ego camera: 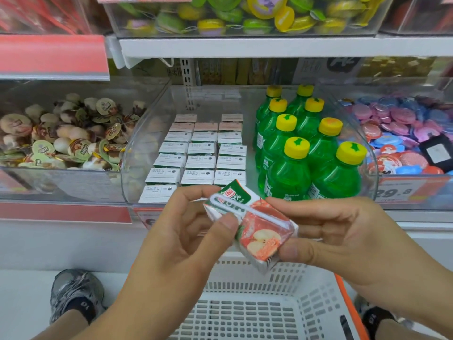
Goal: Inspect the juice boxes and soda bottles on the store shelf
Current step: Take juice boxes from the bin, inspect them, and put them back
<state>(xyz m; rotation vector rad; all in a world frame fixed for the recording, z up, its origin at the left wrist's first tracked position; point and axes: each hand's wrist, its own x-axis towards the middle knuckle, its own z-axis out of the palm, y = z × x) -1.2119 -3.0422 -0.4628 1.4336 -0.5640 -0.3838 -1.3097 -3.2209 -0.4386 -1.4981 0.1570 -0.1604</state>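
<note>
I pinch the juice box (255, 227) between my left hand (186, 231) and right hand (343, 241), just above the basket (245, 310); light, stiff, slick, best gripped by its corners.

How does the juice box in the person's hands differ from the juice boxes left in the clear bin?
The held juice box is tilted, its apple-printed side and straw facing the camera; the binned juice boxes stand upright in rows showing only white tops. The held one is pinched between the left hand and right hand, over a white basket; the others sit beside green bottles. They look the same size.
</note>
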